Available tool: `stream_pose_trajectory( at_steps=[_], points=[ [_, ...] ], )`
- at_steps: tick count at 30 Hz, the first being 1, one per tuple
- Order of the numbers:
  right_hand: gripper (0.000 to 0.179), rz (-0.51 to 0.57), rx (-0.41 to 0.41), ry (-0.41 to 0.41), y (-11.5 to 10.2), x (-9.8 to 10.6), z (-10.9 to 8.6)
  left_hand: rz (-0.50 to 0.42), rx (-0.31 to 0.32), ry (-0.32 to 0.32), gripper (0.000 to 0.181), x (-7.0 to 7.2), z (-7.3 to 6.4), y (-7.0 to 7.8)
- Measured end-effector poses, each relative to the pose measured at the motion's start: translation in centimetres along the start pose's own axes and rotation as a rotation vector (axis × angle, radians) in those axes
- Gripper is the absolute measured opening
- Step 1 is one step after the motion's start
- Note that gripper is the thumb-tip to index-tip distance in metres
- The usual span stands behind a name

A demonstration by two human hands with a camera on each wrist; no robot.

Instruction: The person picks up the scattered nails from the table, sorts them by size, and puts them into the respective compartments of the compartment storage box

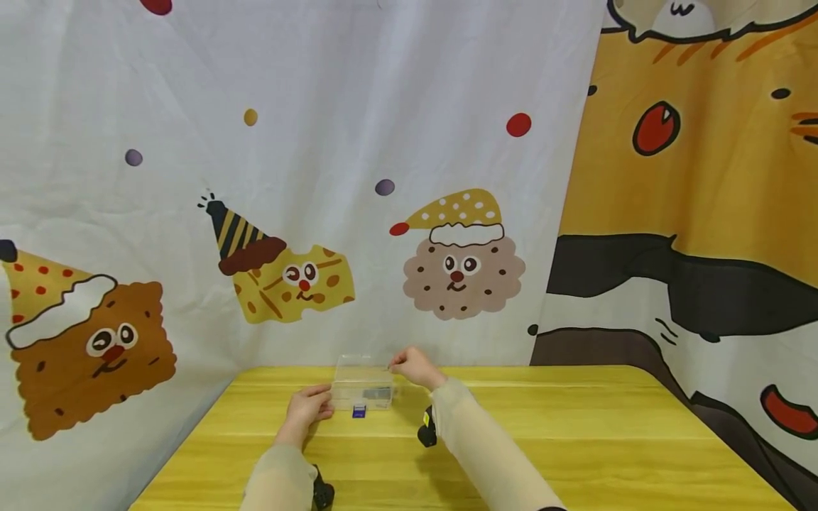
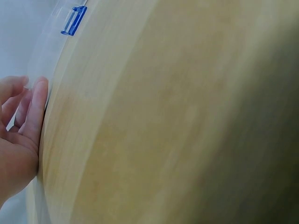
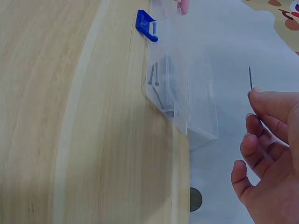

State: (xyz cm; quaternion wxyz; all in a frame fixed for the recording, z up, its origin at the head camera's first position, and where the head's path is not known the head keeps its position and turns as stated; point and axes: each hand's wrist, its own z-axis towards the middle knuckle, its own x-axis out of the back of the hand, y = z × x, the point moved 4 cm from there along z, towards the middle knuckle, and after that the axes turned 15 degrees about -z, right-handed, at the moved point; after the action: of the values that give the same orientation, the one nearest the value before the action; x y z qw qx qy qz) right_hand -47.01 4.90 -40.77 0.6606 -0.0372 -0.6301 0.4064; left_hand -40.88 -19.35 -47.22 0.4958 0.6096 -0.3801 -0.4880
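A clear plastic box point(image 1: 345, 396) with its lid point(image 1: 358, 369) raised stands near the table's back edge. Its blue latch point(image 3: 145, 25) hangs at the front. Inside the box lie several grey nails point(image 3: 156, 74), seen through the wall in the right wrist view. My left hand point(image 1: 308, 408) rests against the box's left end with fairly straight fingers point(image 2: 35, 109). Above the box's right end, my right hand point(image 1: 417, 367) pinches a thin dark nail point(image 3: 251, 77) between thumb and index finger, point up in the right wrist view. The other fingers are loosely bent.
The wooden table point(image 1: 575, 426) reaches far to the right and toward me. A printed cloth point(image 1: 383, 106) with cartoon figures hangs directly behind the table's back edge. Black wrist cameras point(image 1: 427, 429) sit below both wrists.
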Motion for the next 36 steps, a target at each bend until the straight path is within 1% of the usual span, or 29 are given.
stream_pose_trajectory(
  at_steps=[5,12,16,19,21,24,25,28,32,36],
  points=[
    [0.015,0.008,0.011,-0.001,-0.5,-0.4,0.0,0.0,-0.002,0.006,0.036,0.1,0.0,-0.3],
    [0.014,-0.016,0.004,-0.015,-0.4,-0.7,-0.2,0.011,0.011,0.0,0.037,-0.5,0.1,-0.4],
    [0.015,-0.012,0.012,-0.014,-0.4,-0.9,-0.1,-0.002,-0.011,-0.01,0.036,-0.5,0.3,-0.4],
    [0.016,-0.005,-0.001,-0.031,-0.4,-1.4,0.1,-0.027,-0.039,-0.042,0.033,-0.3,0.2,-0.3],
    [0.017,-0.004,-0.016,-0.038,-0.3,-1.7,0.2,-0.035,-0.048,-0.05,0.033,-0.2,0.1,-0.2],
    [0.018,-0.007,-0.039,-0.048,-0.2,-2.2,0.3,-0.022,-0.035,-0.03,0.034,-0.1,0.2,-0.3],
    [0.018,-0.004,-0.039,-0.048,-0.3,-2.3,0.2,-0.009,-0.022,-0.011,0.035,-0.1,0.2,-0.4],
    [0.018,-0.01,-0.049,-0.051,-0.4,-2.4,0.1,0.017,-0.001,0.004,0.036,-0.1,0.1,-0.4],
    [0.019,-0.013,-0.066,-0.05,-0.5,-2.3,-0.1,0.024,0.004,-0.005,0.036,-0.1,0.3,-0.5],
    [0.017,-0.024,-0.063,-0.046,-0.6,-2.5,0.0,0.016,0.007,-0.003,0.036,0.1,0.5,-0.5]
  ],
)
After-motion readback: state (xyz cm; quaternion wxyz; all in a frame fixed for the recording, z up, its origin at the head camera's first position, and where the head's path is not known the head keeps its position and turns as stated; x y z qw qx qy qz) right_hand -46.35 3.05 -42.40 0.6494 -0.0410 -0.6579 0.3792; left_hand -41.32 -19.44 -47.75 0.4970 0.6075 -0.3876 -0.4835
